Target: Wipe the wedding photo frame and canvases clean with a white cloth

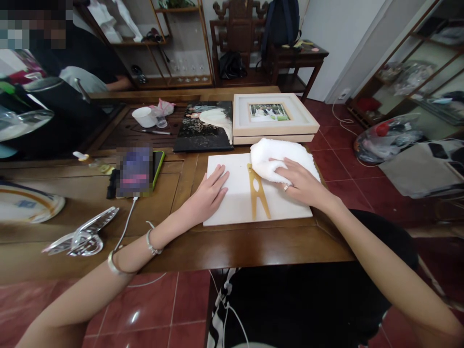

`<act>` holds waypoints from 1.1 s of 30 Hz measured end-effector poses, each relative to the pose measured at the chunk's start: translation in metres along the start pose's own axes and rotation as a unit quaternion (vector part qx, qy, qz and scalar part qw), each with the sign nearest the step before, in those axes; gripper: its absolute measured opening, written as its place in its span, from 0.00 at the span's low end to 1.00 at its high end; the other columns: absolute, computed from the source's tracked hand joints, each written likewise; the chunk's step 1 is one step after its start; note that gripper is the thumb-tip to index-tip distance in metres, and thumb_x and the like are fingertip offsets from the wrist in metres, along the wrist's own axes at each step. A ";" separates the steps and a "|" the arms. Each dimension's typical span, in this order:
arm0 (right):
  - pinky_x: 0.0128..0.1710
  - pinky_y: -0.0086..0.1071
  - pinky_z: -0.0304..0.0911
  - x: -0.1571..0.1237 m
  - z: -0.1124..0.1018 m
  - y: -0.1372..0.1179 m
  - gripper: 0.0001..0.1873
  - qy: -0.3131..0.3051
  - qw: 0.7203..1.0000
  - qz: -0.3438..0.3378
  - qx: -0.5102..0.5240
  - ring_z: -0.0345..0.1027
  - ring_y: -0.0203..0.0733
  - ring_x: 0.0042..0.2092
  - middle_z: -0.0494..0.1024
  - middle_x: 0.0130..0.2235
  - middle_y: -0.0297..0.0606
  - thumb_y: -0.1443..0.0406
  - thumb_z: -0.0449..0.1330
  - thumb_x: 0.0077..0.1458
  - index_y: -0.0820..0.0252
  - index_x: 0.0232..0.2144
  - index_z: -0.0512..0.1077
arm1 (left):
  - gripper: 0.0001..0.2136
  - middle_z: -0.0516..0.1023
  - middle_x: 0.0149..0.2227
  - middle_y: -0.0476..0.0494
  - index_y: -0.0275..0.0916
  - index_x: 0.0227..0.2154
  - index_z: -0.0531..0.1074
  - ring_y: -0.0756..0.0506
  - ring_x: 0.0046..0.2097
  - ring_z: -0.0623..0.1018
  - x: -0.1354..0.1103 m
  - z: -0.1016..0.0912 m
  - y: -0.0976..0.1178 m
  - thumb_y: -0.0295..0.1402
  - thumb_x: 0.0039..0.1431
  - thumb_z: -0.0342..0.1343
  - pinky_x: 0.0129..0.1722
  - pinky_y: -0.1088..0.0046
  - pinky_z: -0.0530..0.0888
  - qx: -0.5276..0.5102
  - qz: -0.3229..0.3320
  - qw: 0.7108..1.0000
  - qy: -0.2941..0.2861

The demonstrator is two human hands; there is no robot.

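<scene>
A white board [232, 208] lies flat near the table's front edge, with a tan A-shaped stand leg [254, 193] on its face. It looks like the back of a picture frame. My left hand [212, 193] rests flat on the board's left side, fingers stretched out and holding nothing. On the right side, my right hand [299, 182] grips a white cloth [279, 150] and presses it on the board. The cloth covers the board's upper right corner and touches the top of the stand leg.
Behind the board are a framed photo [308, 116] and a dark photo panel [208, 133]. To the left lie a phone [156, 169] on a cable, a small dropper bottle [96, 163], a clear winged ornament [87, 234] and a white cup [144, 116]. A person [87, 53] sits across the wooden table [261, 246].
</scene>
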State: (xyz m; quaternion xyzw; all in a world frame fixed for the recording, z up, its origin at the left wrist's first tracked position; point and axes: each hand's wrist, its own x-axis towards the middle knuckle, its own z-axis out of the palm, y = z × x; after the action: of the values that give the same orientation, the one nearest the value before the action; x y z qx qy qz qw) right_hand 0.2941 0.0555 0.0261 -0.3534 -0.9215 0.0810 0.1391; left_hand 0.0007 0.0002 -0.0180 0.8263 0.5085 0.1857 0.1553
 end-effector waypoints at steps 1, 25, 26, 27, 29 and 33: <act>0.65 0.55 0.53 0.001 0.001 0.000 0.14 0.004 1.000 0.000 -0.004 0.63 0.54 0.62 0.72 0.59 0.49 0.72 0.51 0.56 0.60 0.42 0.73 | 0.23 0.52 0.70 0.29 0.33 0.65 0.55 0.36 0.71 0.49 0.000 0.000 0.000 0.36 0.71 0.38 0.67 0.47 0.52 0.000 0.000 1.000 0.000; 0.63 0.50 0.58 -0.074 -0.056 -0.066 0.21 -0.187 0.978 0.005 0.088 0.59 0.51 0.65 0.68 0.62 0.41 0.76 0.51 0.45 0.56 0.38 0.75 | 0.24 0.50 0.70 0.28 0.29 0.65 0.55 0.37 0.71 0.47 0.000 0.001 0.003 0.35 0.71 0.37 0.67 0.48 0.50 0.011 -0.006 1.000 -0.008; 0.63 0.51 0.58 -0.071 -0.054 -0.061 0.20 -0.181 0.979 0.007 0.090 0.60 0.52 0.64 0.69 0.62 0.41 0.75 0.51 0.47 0.56 0.40 0.75 | 0.24 0.50 0.70 0.28 0.29 0.65 0.55 0.37 0.71 0.47 0.000 0.001 0.003 0.35 0.71 0.37 0.67 0.48 0.50 0.011 -0.006 1.000 -0.009; 0.63 0.52 0.58 -0.068 -0.052 -0.056 0.20 -0.171 0.981 0.010 0.091 0.60 0.52 0.64 0.69 0.62 0.41 0.74 0.51 0.48 0.56 0.41 0.75 | 0.24 0.50 0.70 0.28 0.29 0.65 0.55 0.37 0.71 0.47 -0.001 0.001 0.003 0.35 0.71 0.37 0.67 0.48 0.50 0.012 -0.006 1.000 -0.010; 0.63 0.53 0.57 -0.062 -0.045 -0.044 0.20 -0.148 0.985 0.017 0.092 0.59 0.53 0.64 0.70 0.61 0.41 0.73 0.51 0.49 0.56 0.42 0.75 | 0.24 0.50 0.70 0.28 0.29 0.65 0.55 0.37 0.71 0.48 -0.001 0.001 0.002 0.34 0.71 0.37 0.67 0.48 0.50 0.013 -0.006 1.000 -0.008; 0.63 0.54 0.57 -0.046 -0.031 -0.024 0.21 -0.117 0.989 0.029 0.091 0.57 0.55 0.65 0.73 0.59 0.41 0.71 0.51 0.51 0.56 0.45 0.73 | 0.23 0.52 0.70 0.29 0.31 0.65 0.55 0.36 0.71 0.49 -0.001 0.002 0.002 0.35 0.71 0.37 0.67 0.47 0.51 0.014 -0.002 1.000 0.002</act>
State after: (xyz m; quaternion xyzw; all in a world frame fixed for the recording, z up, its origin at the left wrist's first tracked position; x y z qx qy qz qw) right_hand 0.3215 0.0082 0.0521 -0.3537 -0.9096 0.2095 0.0599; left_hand 0.0028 -0.0012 -0.0193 0.8272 0.5126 0.1800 0.1435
